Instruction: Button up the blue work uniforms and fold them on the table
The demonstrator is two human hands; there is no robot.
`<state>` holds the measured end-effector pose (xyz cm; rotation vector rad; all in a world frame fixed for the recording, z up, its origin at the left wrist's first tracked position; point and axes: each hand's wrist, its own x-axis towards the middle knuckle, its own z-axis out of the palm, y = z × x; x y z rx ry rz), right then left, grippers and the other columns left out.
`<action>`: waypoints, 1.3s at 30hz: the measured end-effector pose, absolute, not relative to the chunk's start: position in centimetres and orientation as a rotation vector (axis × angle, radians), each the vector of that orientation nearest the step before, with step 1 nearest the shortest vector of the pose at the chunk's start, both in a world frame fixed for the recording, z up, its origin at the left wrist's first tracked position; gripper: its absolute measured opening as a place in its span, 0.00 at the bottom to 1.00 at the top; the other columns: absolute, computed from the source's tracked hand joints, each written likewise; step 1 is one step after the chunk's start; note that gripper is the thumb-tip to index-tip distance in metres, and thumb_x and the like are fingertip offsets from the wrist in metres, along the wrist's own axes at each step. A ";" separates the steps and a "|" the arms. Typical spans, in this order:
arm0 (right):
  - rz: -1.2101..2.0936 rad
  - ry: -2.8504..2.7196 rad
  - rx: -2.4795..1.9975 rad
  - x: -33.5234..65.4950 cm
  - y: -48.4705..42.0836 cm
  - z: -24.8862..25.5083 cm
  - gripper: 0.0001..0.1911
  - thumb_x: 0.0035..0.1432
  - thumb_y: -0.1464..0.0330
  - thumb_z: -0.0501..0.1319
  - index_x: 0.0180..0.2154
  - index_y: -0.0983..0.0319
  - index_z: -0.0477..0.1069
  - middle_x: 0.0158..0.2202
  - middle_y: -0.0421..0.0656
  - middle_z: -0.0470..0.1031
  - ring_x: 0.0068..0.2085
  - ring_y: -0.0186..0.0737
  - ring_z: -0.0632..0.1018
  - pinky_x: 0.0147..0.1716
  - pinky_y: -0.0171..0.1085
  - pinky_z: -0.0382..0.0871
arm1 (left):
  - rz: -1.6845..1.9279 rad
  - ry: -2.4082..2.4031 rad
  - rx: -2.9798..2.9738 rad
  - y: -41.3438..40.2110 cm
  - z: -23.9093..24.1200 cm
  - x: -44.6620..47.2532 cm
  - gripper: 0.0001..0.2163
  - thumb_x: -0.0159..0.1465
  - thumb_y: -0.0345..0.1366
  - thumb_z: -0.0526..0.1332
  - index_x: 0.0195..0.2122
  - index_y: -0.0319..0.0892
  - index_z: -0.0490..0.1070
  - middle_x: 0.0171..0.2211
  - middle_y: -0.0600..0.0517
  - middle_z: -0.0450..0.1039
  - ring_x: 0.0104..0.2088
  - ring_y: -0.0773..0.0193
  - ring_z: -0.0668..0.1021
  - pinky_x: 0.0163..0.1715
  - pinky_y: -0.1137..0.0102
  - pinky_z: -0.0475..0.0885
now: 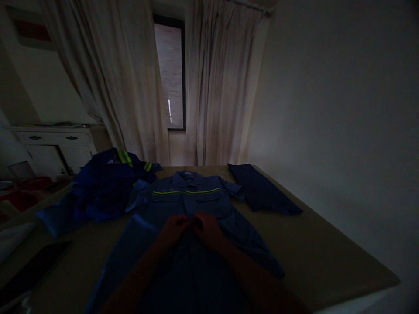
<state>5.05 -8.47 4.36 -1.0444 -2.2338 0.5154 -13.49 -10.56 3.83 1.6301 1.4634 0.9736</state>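
A dark blue work shirt [166, 209] with a yellow-green stripe across the chest lies front up on the table, its collar at the far side. Both hands meet over its front placket, just below the chest pockets. My left hand [176, 226] pinches the placket cloth between thumb and fingers. Right beside it, my right hand [205, 226] pinches the same front edge. The fingertips nearly touch, and the dim light hides whether a button sits between them.
Folded dark blue cloth [265, 189] lies at the table's [314, 248] right. A heap of bright blue garments with reflective strips [104, 187] is on the left. A flat black object [36, 270] lies near left. A white cabinet [59, 144], curtains [222, 87] and a wall stand beyond.
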 end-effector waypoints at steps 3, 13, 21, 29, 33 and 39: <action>0.502 -2.265 -1.027 5.2 -8.6 4.8 0.03 0.60 0.72 0.63 0.37 0.60 0.72 0.36 0.40 0.76 0.37 0.38 0.75 0.37 0.34 0.62 | 0.918 1.438 1.703 -10.6 3.9 -13.6 0.16 0.59 0.48 0.59 0.27 0.41 0.76 0.27 0.51 0.77 0.33 0.58 0.76 0.32 0.68 0.66; 0.489 -2.317 -1.013 4.9 -8.9 5.0 0.05 0.64 0.74 0.58 0.37 0.60 0.72 0.39 0.43 0.75 0.42 0.40 0.76 0.43 0.35 0.65 | 0.816 1.588 1.784 -9.8 2.7 -14.1 0.18 0.63 0.48 0.55 0.29 0.41 0.77 0.29 0.50 0.78 0.34 0.57 0.77 0.34 0.68 0.67; 0.522 -2.296 -0.987 4.7 -9.2 5.0 0.07 0.66 0.73 0.58 0.42 0.59 0.72 0.43 0.43 0.76 0.45 0.41 0.76 0.45 0.36 0.66 | 0.830 1.636 1.757 -9.7 2.6 -13.9 0.18 0.63 0.48 0.54 0.28 0.41 0.76 0.28 0.50 0.76 0.34 0.57 0.77 0.34 0.67 0.67; 0.474 -2.294 -1.011 4.9 -9.0 4.8 0.08 0.64 0.76 0.56 0.37 0.60 0.72 0.41 0.43 0.74 0.42 0.38 0.76 0.43 0.34 0.66 | 0.792 1.581 1.738 -10.1 3.4 -13.8 0.18 0.61 0.50 0.57 0.25 0.41 0.74 0.25 0.52 0.72 0.30 0.60 0.74 0.30 0.68 0.63; 0.465 -2.302 -0.971 4.9 -8.9 4.8 0.08 0.65 0.76 0.56 0.36 0.60 0.72 0.42 0.43 0.74 0.42 0.38 0.76 0.43 0.33 0.66 | 0.798 1.571 1.690 -10.0 3.3 -13.9 0.19 0.59 0.53 0.58 0.23 0.42 0.70 0.22 0.54 0.67 0.27 0.62 0.71 0.27 0.69 0.59; 0.457 -2.302 -0.968 4.6 -8.7 4.2 0.08 0.68 0.73 0.55 0.40 0.60 0.72 0.43 0.44 0.74 0.43 0.39 0.76 0.44 0.34 0.67 | 0.761 1.576 1.561 -9.7 2.8 -14.1 0.18 0.56 0.53 0.58 0.24 0.43 0.67 0.21 0.57 0.63 0.23 0.65 0.67 0.24 0.71 0.57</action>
